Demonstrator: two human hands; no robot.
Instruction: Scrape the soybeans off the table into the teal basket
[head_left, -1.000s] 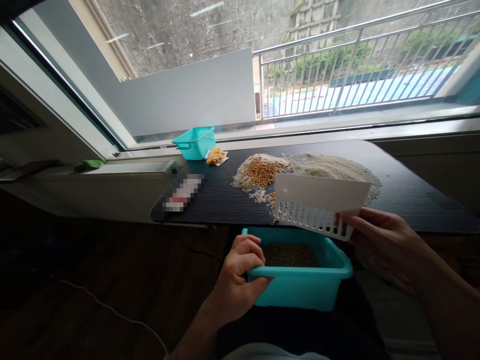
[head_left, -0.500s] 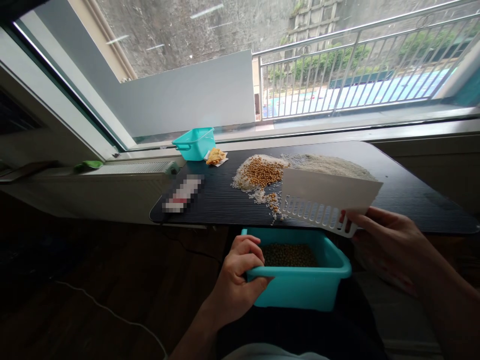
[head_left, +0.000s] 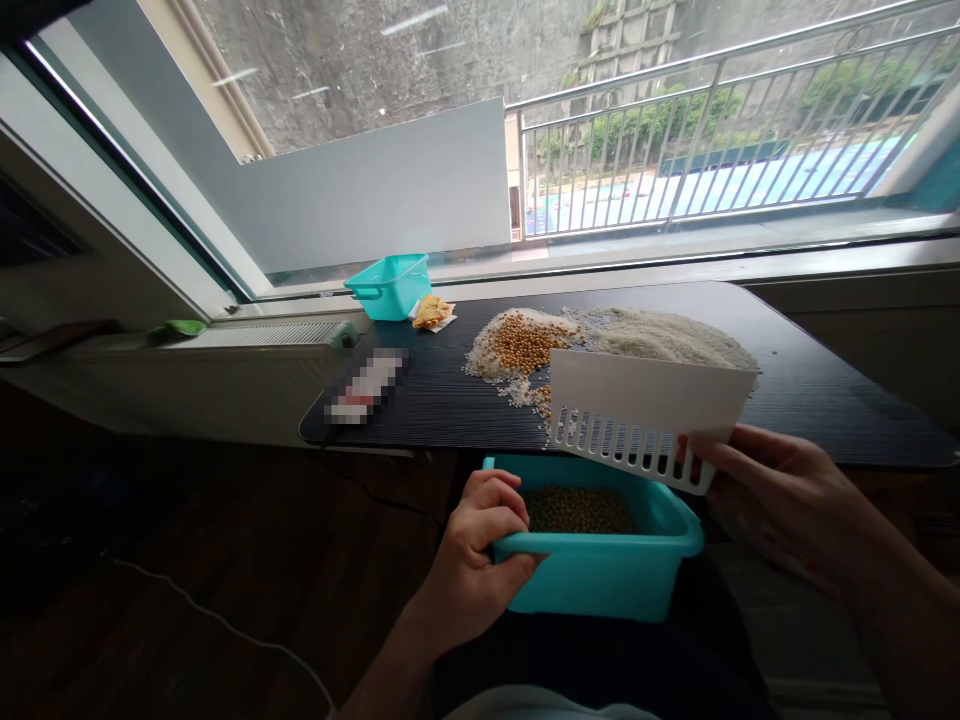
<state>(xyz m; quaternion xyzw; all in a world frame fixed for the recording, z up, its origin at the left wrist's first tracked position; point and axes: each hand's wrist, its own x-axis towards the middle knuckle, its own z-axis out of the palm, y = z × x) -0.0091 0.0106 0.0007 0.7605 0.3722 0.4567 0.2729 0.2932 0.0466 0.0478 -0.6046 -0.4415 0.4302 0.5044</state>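
Note:
My left hand (head_left: 487,535) is closed over the left rim of a turquoise plastic bin (head_left: 600,575), thumb outside and fingers curled over the edge. Small greenish-brown beans or pellets (head_left: 577,510) cover the bin's bottom. Between the thumb and fingers of my right hand (head_left: 780,490) is the lower right corner of a flat white slotted plate (head_left: 649,395). It is tilted above the table's front edge and the bin's back rim, its row of slots facing down. Behind it lie a heap of yellow soybeans (head_left: 529,340) on white grains and a wide pile of rice-like grains (head_left: 667,335), partly hidden.
On the black table (head_left: 435,400) stand a smaller turquoise basket (head_left: 394,290) and a crumpled yellowish cloth or wrapper (head_left: 433,312). A blurred-out flat item (head_left: 367,388) lies at the left end. A radiator (head_left: 270,335) and window are beyond; a white cable (head_left: 217,625) crosses the floor.
My right hand has brought the slotted plate slightly left and down, toward me, uncovering more of the rice-like pile. My left hand and the bin have stayed in place.

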